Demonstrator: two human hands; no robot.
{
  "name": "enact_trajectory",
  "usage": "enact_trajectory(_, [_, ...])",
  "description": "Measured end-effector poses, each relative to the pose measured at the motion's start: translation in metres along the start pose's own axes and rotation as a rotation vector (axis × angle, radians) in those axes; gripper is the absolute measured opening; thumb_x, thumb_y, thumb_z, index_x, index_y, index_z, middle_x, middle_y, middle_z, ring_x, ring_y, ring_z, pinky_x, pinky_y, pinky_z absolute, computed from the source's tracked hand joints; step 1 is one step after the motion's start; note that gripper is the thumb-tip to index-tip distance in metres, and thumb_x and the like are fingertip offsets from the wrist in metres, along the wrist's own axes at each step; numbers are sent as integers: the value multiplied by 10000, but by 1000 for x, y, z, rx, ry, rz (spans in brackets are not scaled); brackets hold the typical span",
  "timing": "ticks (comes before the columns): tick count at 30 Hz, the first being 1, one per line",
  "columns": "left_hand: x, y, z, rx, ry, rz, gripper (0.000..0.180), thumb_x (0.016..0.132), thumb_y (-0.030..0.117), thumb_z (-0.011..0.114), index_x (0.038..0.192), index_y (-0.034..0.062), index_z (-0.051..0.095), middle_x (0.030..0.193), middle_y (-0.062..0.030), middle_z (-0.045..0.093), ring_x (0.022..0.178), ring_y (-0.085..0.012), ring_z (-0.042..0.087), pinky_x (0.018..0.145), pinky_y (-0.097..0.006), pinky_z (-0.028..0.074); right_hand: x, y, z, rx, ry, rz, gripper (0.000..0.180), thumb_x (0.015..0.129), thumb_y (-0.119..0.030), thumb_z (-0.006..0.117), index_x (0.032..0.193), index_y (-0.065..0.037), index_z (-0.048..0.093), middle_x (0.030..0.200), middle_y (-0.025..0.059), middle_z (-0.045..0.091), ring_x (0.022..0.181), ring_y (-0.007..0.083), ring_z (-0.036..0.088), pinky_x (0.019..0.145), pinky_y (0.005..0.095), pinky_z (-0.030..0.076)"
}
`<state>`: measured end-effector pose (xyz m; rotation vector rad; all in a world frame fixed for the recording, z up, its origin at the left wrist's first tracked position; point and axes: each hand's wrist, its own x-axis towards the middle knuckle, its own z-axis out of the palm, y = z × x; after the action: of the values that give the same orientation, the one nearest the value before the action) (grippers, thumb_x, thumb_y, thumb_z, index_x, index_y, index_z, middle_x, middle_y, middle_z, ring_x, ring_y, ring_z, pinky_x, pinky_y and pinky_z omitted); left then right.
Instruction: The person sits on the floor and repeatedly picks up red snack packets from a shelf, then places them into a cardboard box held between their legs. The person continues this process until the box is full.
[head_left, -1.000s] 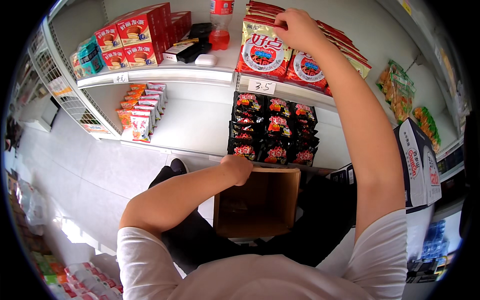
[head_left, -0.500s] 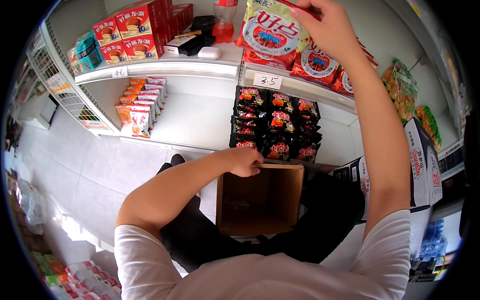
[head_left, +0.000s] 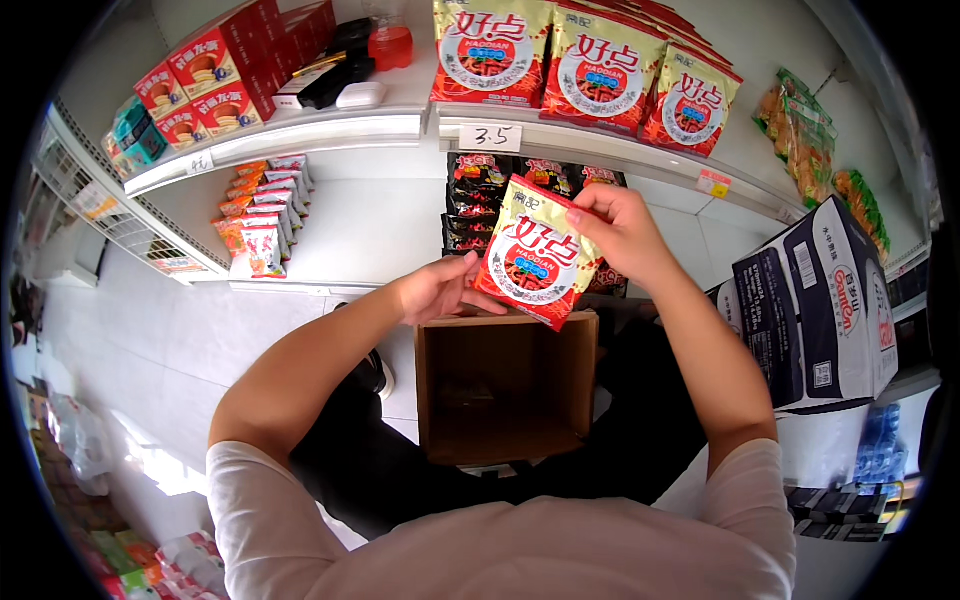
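- Packet point(head_left: 530, 265), red and cream, is between the two hands, in front of the lower shelf's black packets point(head_left: 478, 178); it lies to the left of the right hand point(head_left: 625, 232) and to the right of the left hand point(head_left: 445, 287).
- Its slightly longer axis leans from upper right to lower left, printed face toward the camera; its bottom corner overlaps the far rim of the open cardboard box point(head_left: 576, 385), though whether they touch I cannot tell.
- Right hand: thumb and fingers pinched closed on the packet's upper right edge, forearm slanting up and left from the lower right.
- Left hand: partly open, thumb apart from the fingers, at the packet's lower left edge; whether it bears any weight I cannot tell. Its forearm slants up and right, elbow bent outward.
- Both hands are close to the packet; only the right clearly grips it.
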<state>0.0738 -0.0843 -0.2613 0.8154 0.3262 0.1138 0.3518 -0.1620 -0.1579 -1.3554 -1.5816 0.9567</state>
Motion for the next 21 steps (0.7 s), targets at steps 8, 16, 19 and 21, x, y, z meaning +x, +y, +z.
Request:
enact_trajectory(8, [10,-13,0,372,161,39,449,1005,298,627,1361,32,567,1318,-106,624,1214,-208,605,1033,-376,478,-8,43,-8,-11,-60,81,131,962,-124,652,926,2,639,854,14,657,782,56,577,695,261,483])
enact_trajectory(16, [16,-19,4,587,214,60,327,999,251,656,1219,10,677,1052,-17,695,935,-83,591,839,-267,494,-7,37,10,-24,-132,45,218,975,-162,646,903,43,667,748,1,626,724,44,532,653,269,458])
enact_trajectory(19, [18,-18,7,607,219,55,335,996,273,659,1211,17,683,1039,-6,691,923,-76,577,838,-264,486,-9,34,10,-116,-84,67,264,978,-160,638,838,62,664,671,-22,584,660,31,480,587,268,417])
enact_trajectory(21, [19,-16,9,590,236,31,355,993,304,661,1214,27,684,1033,2,689,913,-70,570,831,-260,483,-9,41,8,-101,-35,64,281,982,-156,633,815,69,659,638,-36,553,629,24,435,551,270,382])
